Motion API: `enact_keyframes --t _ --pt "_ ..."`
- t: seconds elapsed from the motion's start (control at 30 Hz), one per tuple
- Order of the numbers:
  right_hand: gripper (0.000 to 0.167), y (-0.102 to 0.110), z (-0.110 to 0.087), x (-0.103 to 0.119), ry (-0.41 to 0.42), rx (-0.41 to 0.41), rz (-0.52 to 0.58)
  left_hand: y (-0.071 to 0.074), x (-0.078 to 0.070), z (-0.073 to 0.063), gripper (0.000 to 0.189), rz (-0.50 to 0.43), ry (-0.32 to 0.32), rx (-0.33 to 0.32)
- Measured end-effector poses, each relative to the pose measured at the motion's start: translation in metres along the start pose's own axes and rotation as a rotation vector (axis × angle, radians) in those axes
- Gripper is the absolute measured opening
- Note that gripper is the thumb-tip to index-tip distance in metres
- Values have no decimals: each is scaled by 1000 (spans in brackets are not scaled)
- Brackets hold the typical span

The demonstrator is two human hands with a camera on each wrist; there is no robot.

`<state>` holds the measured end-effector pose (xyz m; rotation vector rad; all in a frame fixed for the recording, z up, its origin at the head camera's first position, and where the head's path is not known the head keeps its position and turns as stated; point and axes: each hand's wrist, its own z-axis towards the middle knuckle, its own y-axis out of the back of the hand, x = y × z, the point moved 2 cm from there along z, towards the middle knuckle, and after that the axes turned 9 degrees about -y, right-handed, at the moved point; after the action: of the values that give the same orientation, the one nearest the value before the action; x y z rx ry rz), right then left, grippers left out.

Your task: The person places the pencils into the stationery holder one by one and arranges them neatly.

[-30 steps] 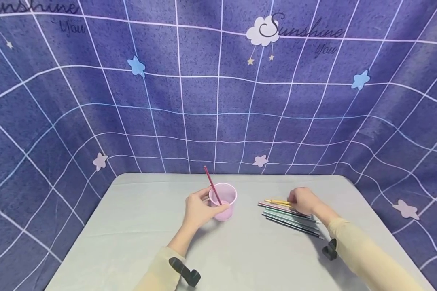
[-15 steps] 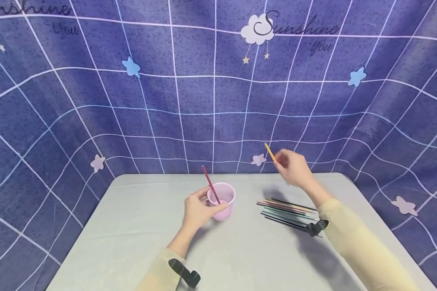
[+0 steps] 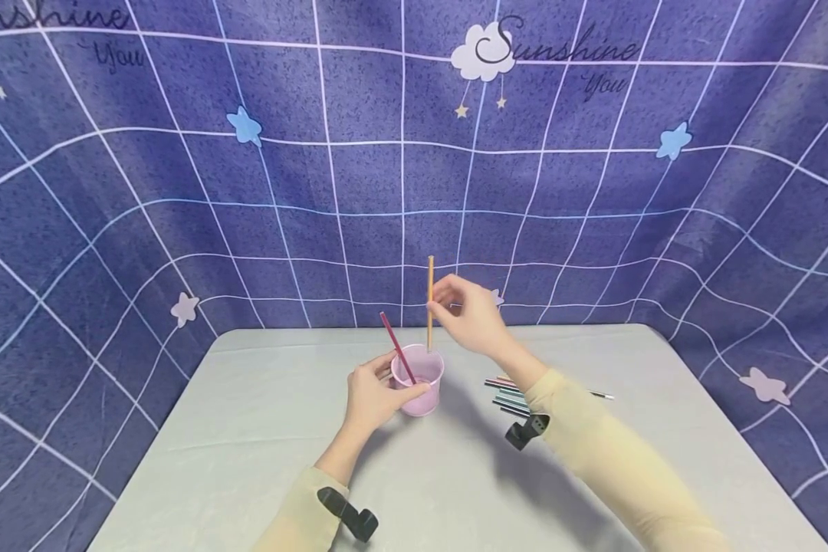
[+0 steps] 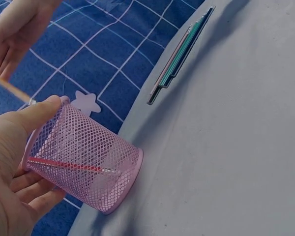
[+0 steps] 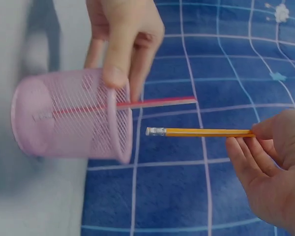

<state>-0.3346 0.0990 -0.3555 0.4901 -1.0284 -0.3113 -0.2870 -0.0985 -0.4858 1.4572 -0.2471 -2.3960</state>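
Note:
A pink mesh pencil cup (image 3: 419, 402) stands on the table, and my left hand (image 3: 372, 397) grips its side with the thumb at the rim. Inside it leans a red pencil (image 5: 162, 103), eraser end down, its upper part sticking out past the rim. My right hand (image 3: 471, 313) pinches a yellow pencil (image 5: 201, 132) between thumb and fingers. That pencil is upright over the cup's mouth, its metal-banded eraser end pointing down and just outside the rim in the right wrist view.
Several dark, green and pink pencils (image 4: 182, 54) lie side by side on the table right of the cup, partly hidden by my right forearm in the head view. A blue patterned cloth (image 3: 317, 192) hangs behind the grey-white table (image 3: 262, 429).
My right hand picked the yellow pencil from the group on the table, raised it, and carried it left to above the cup, turning it upright. The left hand stays on the cup.

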Motion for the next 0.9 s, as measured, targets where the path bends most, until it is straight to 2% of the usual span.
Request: enact_keyframes --t 0.17,0.4,0.67,0.9 --pt "8 -24 0 -2 12 36 -55 0 1 1 81 -5 -18 6" --pt "6 -45 -4 -17 -6 102 -86 1 1 1 82 -4 -14 11" --pt "6 -59 -8 -31 -6 149 -196 2 1 1 80 -30 -26 17" --pt "8 -67 -12 -34 42 173 -242 2 -2 0 77 -32 -23 23"
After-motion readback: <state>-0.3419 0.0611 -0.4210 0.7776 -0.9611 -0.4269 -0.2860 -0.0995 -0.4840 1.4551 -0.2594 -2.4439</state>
